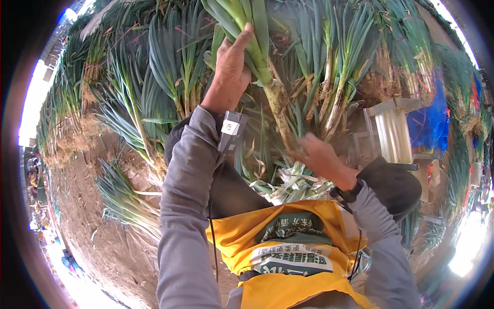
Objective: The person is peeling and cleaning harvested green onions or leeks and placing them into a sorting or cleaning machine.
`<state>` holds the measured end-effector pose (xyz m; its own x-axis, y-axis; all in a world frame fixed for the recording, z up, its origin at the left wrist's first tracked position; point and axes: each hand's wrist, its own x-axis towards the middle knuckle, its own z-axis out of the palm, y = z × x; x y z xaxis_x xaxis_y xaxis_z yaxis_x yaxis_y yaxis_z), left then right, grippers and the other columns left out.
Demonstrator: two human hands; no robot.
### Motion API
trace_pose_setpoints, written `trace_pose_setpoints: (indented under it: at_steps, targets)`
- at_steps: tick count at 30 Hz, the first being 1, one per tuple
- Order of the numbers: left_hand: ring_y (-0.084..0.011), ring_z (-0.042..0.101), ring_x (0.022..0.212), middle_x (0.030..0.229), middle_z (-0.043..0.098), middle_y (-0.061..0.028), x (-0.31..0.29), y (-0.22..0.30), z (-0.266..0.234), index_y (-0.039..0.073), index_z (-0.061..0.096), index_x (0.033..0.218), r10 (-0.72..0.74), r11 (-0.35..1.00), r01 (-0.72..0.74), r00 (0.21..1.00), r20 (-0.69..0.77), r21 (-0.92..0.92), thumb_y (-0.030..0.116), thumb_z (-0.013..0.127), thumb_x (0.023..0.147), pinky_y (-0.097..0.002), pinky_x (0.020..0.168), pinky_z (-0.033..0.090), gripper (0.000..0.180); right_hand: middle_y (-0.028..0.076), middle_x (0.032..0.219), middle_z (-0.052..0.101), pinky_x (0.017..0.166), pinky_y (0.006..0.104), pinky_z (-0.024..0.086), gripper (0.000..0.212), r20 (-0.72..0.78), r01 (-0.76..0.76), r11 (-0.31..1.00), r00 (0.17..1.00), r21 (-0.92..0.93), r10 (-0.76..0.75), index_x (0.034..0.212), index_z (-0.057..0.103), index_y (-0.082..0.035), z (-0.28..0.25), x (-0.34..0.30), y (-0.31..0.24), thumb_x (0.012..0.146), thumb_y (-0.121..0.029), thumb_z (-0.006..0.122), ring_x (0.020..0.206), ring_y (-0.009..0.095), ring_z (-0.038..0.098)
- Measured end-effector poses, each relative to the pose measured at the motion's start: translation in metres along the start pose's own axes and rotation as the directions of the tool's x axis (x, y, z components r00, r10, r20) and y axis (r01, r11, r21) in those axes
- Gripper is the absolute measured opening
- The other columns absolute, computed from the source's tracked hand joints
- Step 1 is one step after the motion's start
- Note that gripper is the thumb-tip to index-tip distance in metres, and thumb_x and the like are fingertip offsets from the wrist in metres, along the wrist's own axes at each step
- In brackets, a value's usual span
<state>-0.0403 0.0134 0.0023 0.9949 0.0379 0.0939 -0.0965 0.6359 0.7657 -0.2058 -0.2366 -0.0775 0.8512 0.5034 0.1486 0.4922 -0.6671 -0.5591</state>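
My left hand is closed around the leafy part of a large green onion, thumb pointing up along the leaves. The green onion slants down toward the right, its pale, brownish stalk ending near my right hand. That right hand is at the root end, its fingers smeared by motion. I cannot tell whether they grip the stalk or only brush it. Below the stalk, between my legs, lies a heap of pale peeled leaves and trimmings.
Bundles of green onions stand along the far side. A loose pile of green onions lies on the bare soil at left. To the right are a metal-framed stool and blue plastic sheeting.
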Motion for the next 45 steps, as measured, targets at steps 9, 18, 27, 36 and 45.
trace_pose_setpoints:
  at_steps: [9,18,27,36,45]
  targets:
    - [-0.0227,0.061,0.112,0.125,0.061,-0.0063,-0.005,0.027,0.007,0.007,0.050,0.138,0.120,0.992,-0.123,0.988,0.092,0.022,0.027,0.065,0.101,-0.0416,0.093,0.052,0.044,0.012,0.082,0.068,0.070,0.0346,0.051,0.035,-0.077,-0.240,0.708,0.920,0.664,0.384,0.107,0.068,0.006,-0.033,0.144,-0.042,0.093,-0.026,0.072,0.074,0.019,0.063]
    - [-0.0213,0.062,0.111,0.124,0.062,-0.0045,-0.008,0.035,-0.008,0.007,0.051,0.137,0.181,0.976,-0.184,0.983,0.037,0.114,0.021,0.066,0.100,-0.0407,0.094,0.052,0.042,0.006,0.077,0.065,0.063,0.0331,0.050,0.011,-0.077,0.217,0.943,0.976,0.254,-0.204,0.097,0.065,-0.006,0.017,0.067,0.024,0.091,-0.015,0.067,0.067,0.020,0.063]
    - [-0.0206,0.062,0.111,0.126,0.061,-0.0074,-0.016,0.030,0.004,0.004,0.051,0.136,0.116,0.977,-0.136,0.985,0.125,0.162,0.023,0.064,0.102,-0.0386,0.090,0.053,0.041,0.025,0.100,0.068,0.083,0.0472,0.057,0.023,0.116,-0.111,0.993,0.988,0.047,0.105,0.104,0.070,0.000,0.045,-0.015,0.064,0.096,-0.020,0.062,0.091,0.038,0.070]
    - [-0.0313,0.062,0.110,0.124,0.065,-0.0154,-0.037,0.009,0.039,-0.002,0.055,0.134,0.247,-0.176,-0.546,0.781,0.573,0.819,0.004,0.062,0.090,-0.0442,0.098,0.049,0.044,0.015,0.104,0.075,0.081,0.0367,0.056,0.033,-0.364,0.095,0.792,0.916,0.603,0.167,0.109,0.071,-0.001,-0.060,0.150,-0.022,0.085,-0.023,0.076,0.093,0.020,0.071]
    - [-0.0205,0.062,0.104,0.122,0.062,-0.0069,-0.015,-0.015,0.055,0.006,0.053,0.136,-0.058,0.998,0.056,0.994,0.093,0.020,0.033,0.059,0.104,-0.0355,0.092,0.050,0.043,0.002,0.087,0.065,0.074,0.0284,0.048,0.032,-0.254,0.158,0.541,0.961,0.826,0.108,0.100,0.066,0.000,-0.122,0.127,-0.032,0.080,-0.019,0.081,0.083,0.011,0.059]
